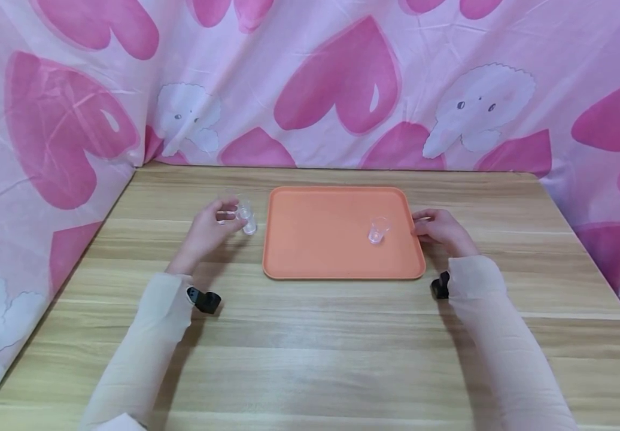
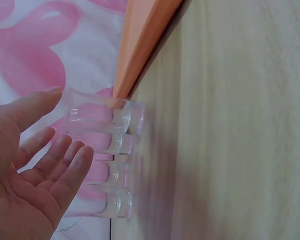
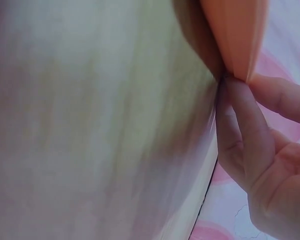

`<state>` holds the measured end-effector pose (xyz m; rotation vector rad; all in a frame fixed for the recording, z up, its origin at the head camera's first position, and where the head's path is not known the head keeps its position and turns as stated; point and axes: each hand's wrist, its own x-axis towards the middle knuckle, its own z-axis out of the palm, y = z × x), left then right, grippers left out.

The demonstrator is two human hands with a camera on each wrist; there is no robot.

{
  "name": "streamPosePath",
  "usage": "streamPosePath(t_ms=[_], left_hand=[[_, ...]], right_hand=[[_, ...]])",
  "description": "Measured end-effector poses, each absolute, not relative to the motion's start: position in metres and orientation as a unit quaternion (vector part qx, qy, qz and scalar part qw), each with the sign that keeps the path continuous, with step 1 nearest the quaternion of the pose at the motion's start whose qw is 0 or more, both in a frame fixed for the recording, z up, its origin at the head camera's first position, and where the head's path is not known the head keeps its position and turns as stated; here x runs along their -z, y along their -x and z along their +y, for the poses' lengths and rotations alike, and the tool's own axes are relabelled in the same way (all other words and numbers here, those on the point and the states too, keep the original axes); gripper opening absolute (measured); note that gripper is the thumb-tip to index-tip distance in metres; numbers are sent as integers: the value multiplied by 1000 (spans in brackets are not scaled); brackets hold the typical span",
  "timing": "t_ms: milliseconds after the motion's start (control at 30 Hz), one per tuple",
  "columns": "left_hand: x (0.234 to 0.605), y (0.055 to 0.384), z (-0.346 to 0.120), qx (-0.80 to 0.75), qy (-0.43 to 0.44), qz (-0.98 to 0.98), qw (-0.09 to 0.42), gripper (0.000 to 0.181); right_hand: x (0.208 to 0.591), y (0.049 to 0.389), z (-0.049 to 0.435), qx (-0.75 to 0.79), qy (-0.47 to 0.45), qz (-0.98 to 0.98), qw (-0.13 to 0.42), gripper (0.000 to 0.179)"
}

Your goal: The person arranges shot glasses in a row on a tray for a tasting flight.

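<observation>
An orange tray (image 1: 315,251) lies on the table, and one small clear shot glass (image 1: 377,233) stands on its right part. My right hand (image 1: 443,230) is at the tray's right edge; in the right wrist view its thumb and fingers pinch the tray rim (image 3: 240,37). Left of the tray, several more clear shot glasses (image 1: 249,225) stand close together. Beside them is my left hand (image 1: 209,230), thumb and fingers spread apart. In the left wrist view these glasses (image 2: 92,112) line up in a row just past the fingertips (image 2: 82,157).
Wood-grained table (image 1: 310,353) stretches in front of the tray and to both sides. A pink curtain with hearts (image 1: 337,78) hangs behind the table and along its sides. Each sleeve cuff carries a small black camera (image 1: 204,300).
</observation>
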<state>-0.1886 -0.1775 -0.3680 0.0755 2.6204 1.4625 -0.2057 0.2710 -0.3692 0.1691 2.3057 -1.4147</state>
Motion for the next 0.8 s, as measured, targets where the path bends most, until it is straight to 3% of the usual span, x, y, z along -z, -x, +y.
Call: streamPosePath(t_ms=[800], left_hand=[[376, 191, -169, -461, -23, 884, 78, 50]], right_hand=[[368, 209, 272, 496, -65, 834, 233, 50]])
